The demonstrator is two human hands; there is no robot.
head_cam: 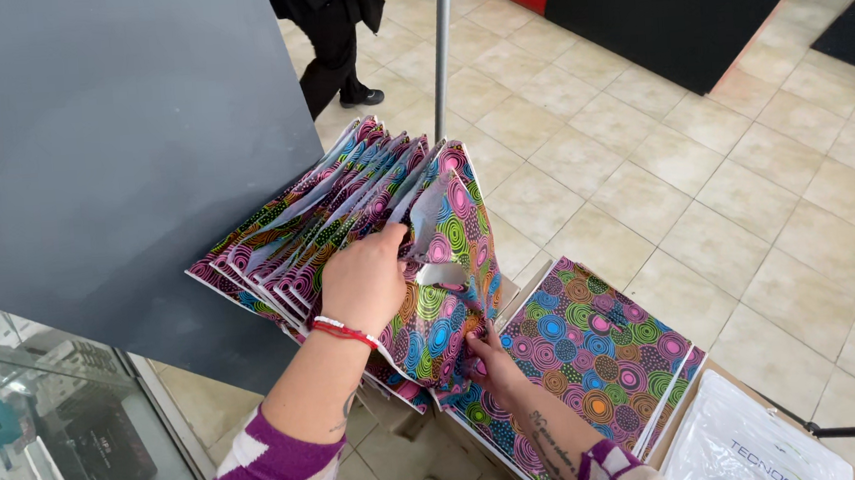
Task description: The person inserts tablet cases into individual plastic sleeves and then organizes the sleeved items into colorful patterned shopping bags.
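This is a shop. A glass display case [50, 437] at the lower left holds boxed goods, stacks of patterned carrier bags [596, 349] sit ready beside it, the pale tiled floor [746, 208] runs wide, and another person [333, 36] walks past.

multicolour circle-patterned bags [346, 216], red bracelet [344, 330], beige floor tiles [705, 191]
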